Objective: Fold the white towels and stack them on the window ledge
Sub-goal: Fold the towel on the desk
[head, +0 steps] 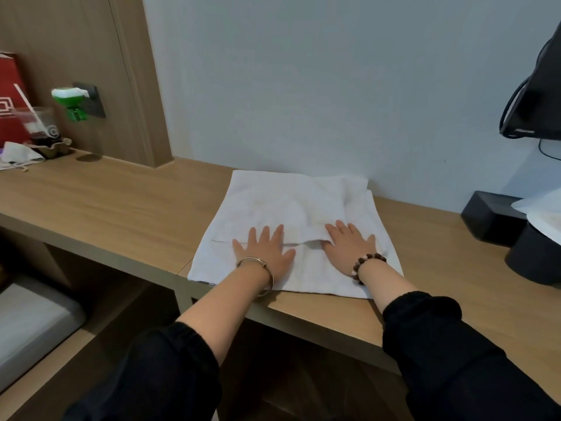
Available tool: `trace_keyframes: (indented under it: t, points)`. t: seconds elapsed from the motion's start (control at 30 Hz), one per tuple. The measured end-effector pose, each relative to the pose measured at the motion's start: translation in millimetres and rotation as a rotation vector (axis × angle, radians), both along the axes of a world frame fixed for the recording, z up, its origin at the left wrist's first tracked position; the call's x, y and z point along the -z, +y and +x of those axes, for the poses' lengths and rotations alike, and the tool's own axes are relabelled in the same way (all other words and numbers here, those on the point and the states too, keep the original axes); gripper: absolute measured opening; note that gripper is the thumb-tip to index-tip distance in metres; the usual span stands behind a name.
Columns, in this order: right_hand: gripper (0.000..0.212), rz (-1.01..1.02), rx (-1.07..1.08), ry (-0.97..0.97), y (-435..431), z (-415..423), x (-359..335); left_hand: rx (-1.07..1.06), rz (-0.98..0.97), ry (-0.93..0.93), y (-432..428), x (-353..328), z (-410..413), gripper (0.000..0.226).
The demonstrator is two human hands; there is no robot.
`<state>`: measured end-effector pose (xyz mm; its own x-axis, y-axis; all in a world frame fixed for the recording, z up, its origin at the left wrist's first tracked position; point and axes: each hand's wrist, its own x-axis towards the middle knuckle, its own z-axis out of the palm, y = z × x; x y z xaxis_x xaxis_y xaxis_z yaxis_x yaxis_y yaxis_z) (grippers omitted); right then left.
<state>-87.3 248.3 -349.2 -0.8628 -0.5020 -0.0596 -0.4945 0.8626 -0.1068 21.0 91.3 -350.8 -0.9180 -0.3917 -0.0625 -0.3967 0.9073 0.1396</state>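
A white towel (282,205) lies flat on the wooden ledge (121,202), folded over itself so an upper layer ends in an edge across its near half. My left hand (264,249) lies palm down with spread fingers on that fold edge, left of centre. My right hand (349,246) rests flat on the towel beside it, its fingertips under or at the fold edge. Both wrists wear bracelets. The towel's near left corner reaches the ledge's front edge.
At the far left stand a red box (10,98), a plastic cup (36,126) and a crumpled cloth (19,154). A green and white plug-in device (71,101) sits in the wall socket. Black objects (491,218) and a screen (537,95) crowd the right end.
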Motion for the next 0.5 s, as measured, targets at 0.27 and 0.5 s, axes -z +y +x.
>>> trace_keyframes:
  t: [0.27,0.5]
  points:
    - [0.04,-0.397,0.09,0.022,36,7,-22,-0.013,-0.045,0.033,3,8,3,0.066]
    - [0.025,-0.14,-0.15,0.573,44,64,-41,-0.049,-0.006,0.128,3,11,0,0.067]
